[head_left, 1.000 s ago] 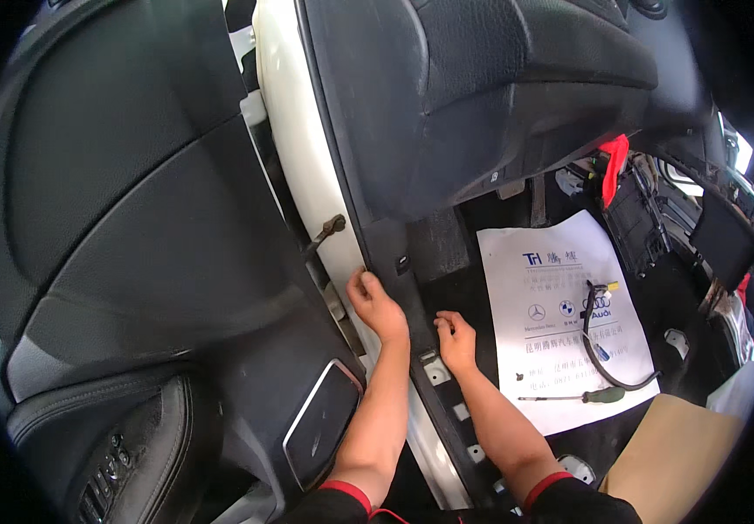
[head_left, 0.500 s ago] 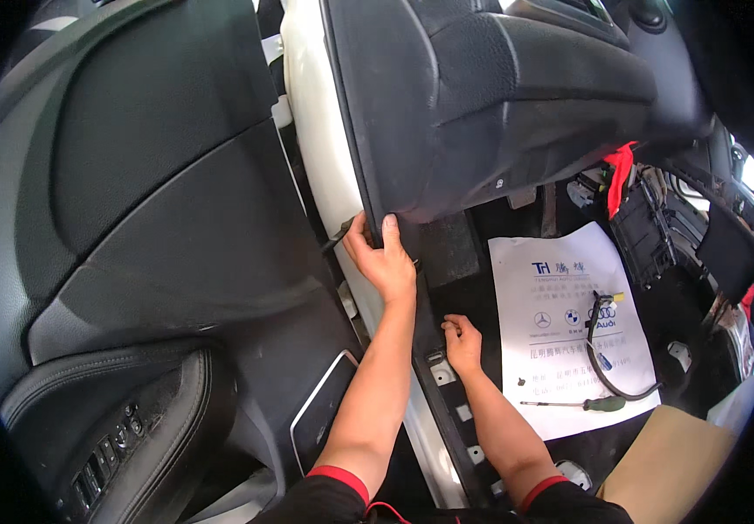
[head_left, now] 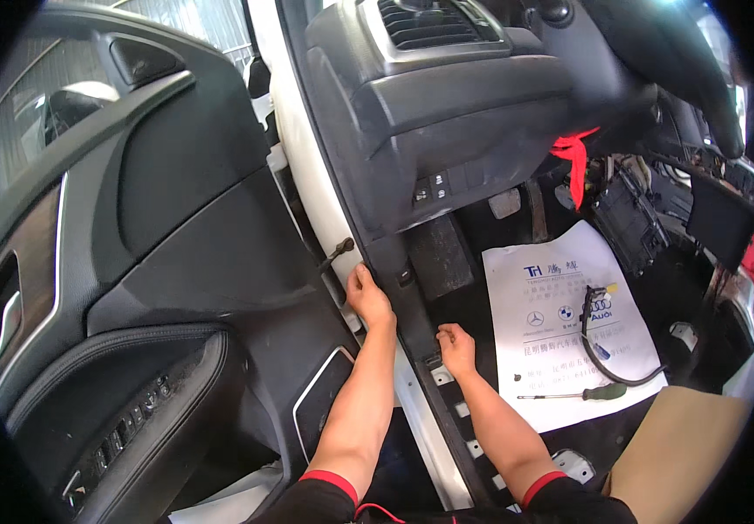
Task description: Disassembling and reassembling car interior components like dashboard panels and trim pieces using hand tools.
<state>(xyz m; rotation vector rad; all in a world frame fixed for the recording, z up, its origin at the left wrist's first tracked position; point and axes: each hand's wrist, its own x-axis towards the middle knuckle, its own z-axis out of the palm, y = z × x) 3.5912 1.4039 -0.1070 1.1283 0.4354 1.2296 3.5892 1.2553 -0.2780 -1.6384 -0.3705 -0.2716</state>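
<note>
My left hand lies at the white door frame, its fingers stretched upward beside the black pillar trim and nothing visible in them. Just above its fingertips, a dark door check arm spans the gap to the door. Lower and to the right, my right hand has bent, drawn-in fingers close to the inner side of the sill. What they hold, if anything, is hidden. By its wrist, a metal bracket shows on the sill.
The open door panel fills the left. On the footwell floor lies a white printed sheet with a green-handled screwdriver and a black cable. Pedals, a red cloth and brown cardboard are around it.
My left hand has come off the black edge strip it was pinching and moved down and left onto the white frame. The view has tilted up; my right hand stays nearly in place.
</note>
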